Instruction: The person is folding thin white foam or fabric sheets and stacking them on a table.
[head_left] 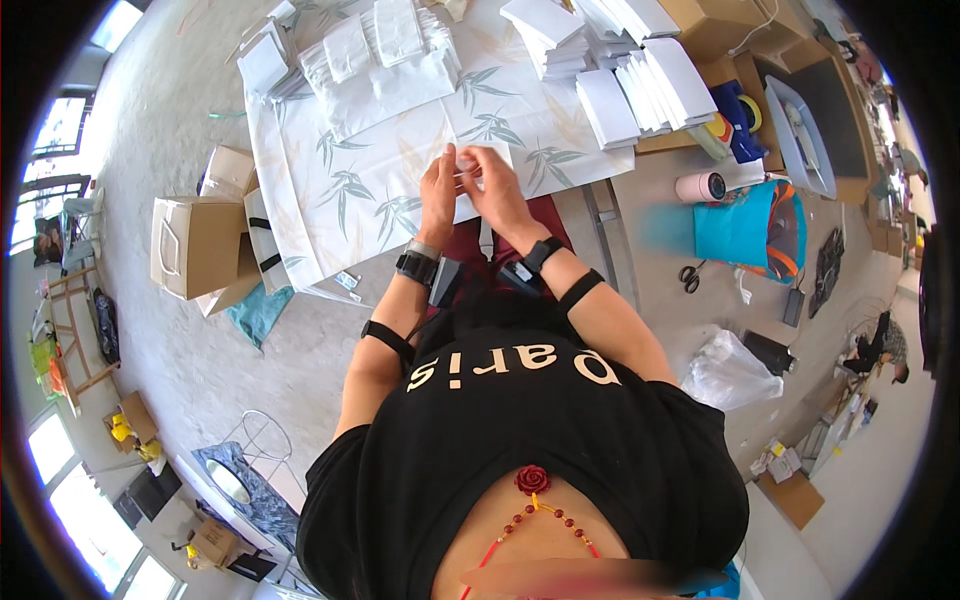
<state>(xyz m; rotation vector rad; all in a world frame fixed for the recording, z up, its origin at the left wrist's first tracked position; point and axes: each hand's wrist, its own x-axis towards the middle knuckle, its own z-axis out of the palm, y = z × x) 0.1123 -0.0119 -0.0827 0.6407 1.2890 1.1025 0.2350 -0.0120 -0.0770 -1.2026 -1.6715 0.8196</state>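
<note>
My left hand (438, 196) and my right hand (497, 192) are close together over the near edge of the table. The fingers of both are bent and pressed together around something thin and pale, too small to make out. Beneath and between them lies a flat white piece (466, 207), paper-like, partly covered by the hands. Beyond my left hand is a stack of flat white bags or sheets (385, 85). To the far right of my hands stand several piles of folded white paper pieces (605, 108).
A leaf-patterned cloth (300, 190) covers the table. Brown cardboard boxes (190, 245) stand at its left. On the right are a blue bag (730, 232), a pink cylinder (699, 187), a light-blue bin (800, 140) and, on the floor, black scissors (690, 278) and a clear plastic bag (730, 370).
</note>
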